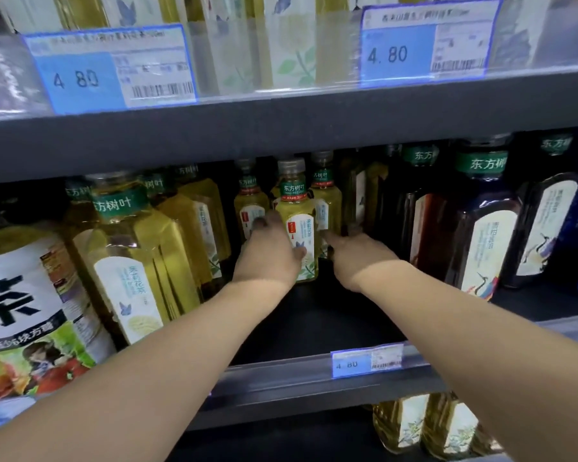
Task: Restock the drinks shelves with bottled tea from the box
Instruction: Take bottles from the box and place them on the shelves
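Small clear plastic bottle of yellow-green tea (296,225), grey-capped, stands upright deep on the dark grey middle shelf (314,321), in an open lane. Its green neck band reads "东方树叶". Its white front label carries a red mark, a blue butterfly and vertical text too small to read with certainty. The left hand (267,255) grips this bottle low on the body: the thumb lies across the label front and the fingers curl round the left side. A matching left rear bottle (249,205) and right rear bottle (327,201) stand just behind it. The right hand (357,258) reaches to the right rear bottle with fingertips at its label; whether it pinches or only touches cannot be told. Larger yellow tea bottles (131,248) marked "东方树叶" fill the left lane. Dark tea bottles (481,235) with "东方树" bands stand on the right. A blue-and-white lower price tag (366,360) and an upper price tag (111,68) read "4.80".
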Available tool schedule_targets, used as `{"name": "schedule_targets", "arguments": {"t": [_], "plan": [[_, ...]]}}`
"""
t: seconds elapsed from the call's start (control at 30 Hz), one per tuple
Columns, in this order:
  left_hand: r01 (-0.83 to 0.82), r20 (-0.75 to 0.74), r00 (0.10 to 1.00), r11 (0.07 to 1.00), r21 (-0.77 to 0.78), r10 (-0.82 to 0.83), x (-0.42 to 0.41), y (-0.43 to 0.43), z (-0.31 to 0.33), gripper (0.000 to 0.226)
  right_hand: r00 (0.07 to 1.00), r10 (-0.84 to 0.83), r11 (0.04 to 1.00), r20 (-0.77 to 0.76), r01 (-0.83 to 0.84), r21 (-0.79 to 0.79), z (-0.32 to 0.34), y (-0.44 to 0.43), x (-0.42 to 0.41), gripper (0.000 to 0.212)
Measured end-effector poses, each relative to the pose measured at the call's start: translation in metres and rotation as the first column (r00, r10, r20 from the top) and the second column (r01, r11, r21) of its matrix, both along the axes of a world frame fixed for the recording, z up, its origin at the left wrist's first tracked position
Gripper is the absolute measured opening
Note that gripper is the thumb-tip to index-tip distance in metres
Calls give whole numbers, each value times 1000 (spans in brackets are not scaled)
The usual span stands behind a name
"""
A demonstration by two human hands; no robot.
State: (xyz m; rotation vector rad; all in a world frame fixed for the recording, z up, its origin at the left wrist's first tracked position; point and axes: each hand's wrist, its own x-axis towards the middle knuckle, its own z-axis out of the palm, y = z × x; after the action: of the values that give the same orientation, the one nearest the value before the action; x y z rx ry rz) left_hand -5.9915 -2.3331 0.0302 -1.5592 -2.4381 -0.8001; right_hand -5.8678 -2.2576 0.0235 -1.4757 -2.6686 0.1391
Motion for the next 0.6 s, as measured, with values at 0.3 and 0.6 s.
{"name": "schedule_targets", "arguments": {"t": [0.3,0.6], "plan": [[230,-311,920,971,-65,-238,-7,6,-10,23,995,8,1000,96,-6,-22,9,12,-13,67],[177,-263,942,974,-139,-209,-20,11,-14,31,993,-110,993,46,112,-34,11,13,-26,46]]}}
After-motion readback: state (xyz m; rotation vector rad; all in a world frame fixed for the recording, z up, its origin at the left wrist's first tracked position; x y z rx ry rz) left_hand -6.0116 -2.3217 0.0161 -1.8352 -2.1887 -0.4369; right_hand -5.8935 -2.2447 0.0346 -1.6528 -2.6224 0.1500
